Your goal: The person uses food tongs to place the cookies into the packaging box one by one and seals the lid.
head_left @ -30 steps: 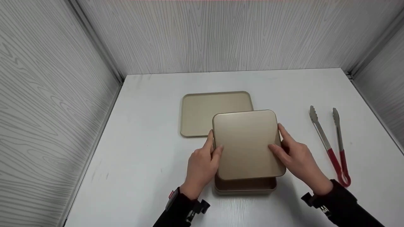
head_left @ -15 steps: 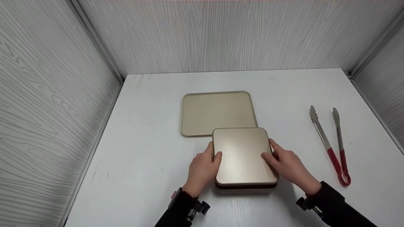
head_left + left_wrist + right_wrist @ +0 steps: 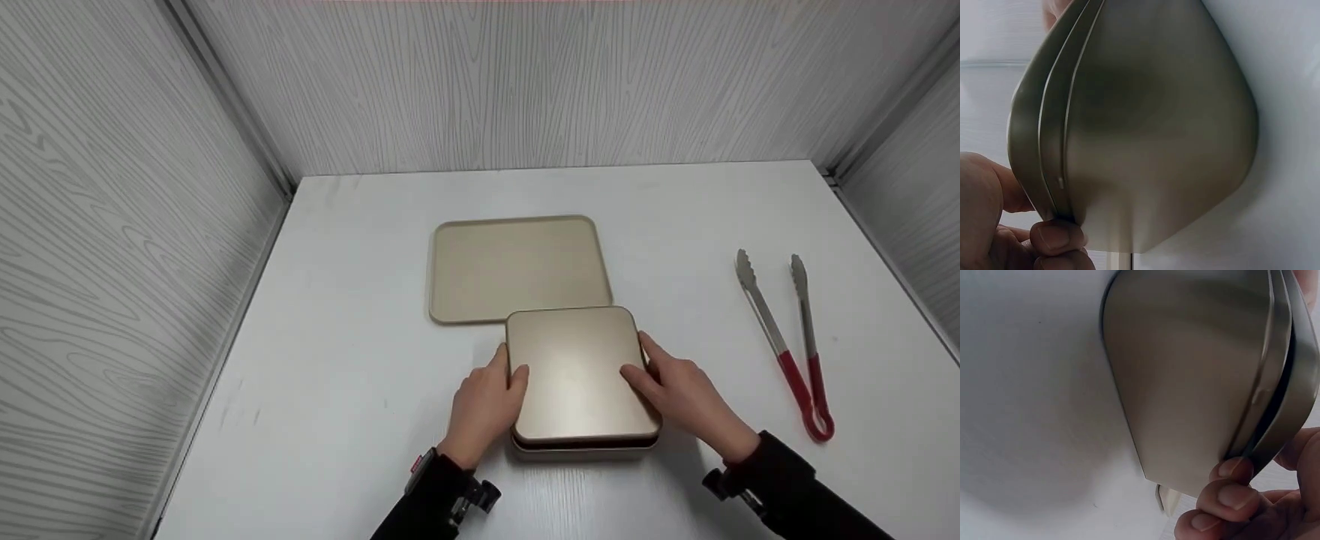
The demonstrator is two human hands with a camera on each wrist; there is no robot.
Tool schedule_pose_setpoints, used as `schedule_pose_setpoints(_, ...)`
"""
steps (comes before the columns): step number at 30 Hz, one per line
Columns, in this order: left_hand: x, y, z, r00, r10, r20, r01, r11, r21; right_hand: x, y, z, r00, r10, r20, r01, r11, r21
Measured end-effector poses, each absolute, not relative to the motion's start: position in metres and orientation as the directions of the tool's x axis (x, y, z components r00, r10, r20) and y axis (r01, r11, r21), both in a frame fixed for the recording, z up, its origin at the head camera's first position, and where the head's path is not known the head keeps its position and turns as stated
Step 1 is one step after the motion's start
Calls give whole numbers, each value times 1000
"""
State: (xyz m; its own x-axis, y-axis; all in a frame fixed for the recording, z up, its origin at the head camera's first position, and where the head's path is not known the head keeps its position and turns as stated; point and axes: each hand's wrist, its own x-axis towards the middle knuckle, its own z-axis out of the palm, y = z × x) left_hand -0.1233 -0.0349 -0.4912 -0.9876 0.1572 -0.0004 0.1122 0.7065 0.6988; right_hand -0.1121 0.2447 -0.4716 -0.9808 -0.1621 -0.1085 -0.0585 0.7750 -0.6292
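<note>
Both hands hold a gold metal lid (image 3: 577,375) by its two sides, thumbs on top. Below it stands a matching gold tin box (image 3: 585,454) on the white table. My left hand (image 3: 484,405) grips the lid's left side, with fingertips (image 3: 1053,237) at the seam between lid and box. My right hand (image 3: 686,394) pinches the right side, fingers (image 3: 1230,495) under the lid's edge beside the box wall (image 3: 1185,371). A dark gap shows between lid and box in the right wrist view; on the left they sit closer. The box's inside is hidden.
Behind the box lies a shallow gold tray (image 3: 517,270), its near right corner overlapped by the lid in the head view. Tongs (image 3: 796,386) with red handles lie spread on the right. Wood-grain panels (image 3: 480,90) wall the table at the back and sides.
The lid has come down and toward the person from above the box, covering its opening. Both hands moved with it. Over the last half second it shifted only slightly.
</note>
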Motion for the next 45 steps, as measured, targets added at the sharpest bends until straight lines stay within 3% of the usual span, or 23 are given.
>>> schedule_pose_setpoints(11,-128,-39,-493,-977,214,-24,125,652,748,-112,249,-474,-981,-164,-107,-54,752,-657)
schedule_pose_setpoints(32,-125,-55,-497,-936,311,-163,3,470,883,-98,252,-480,-977,-177,-122,-45,722,-691)
schedule_pose_setpoints(45,-125,-56,-501,-926,333,-179,17,509,860,-99,254,-484,-976,-181,-118,-43,699,-713)
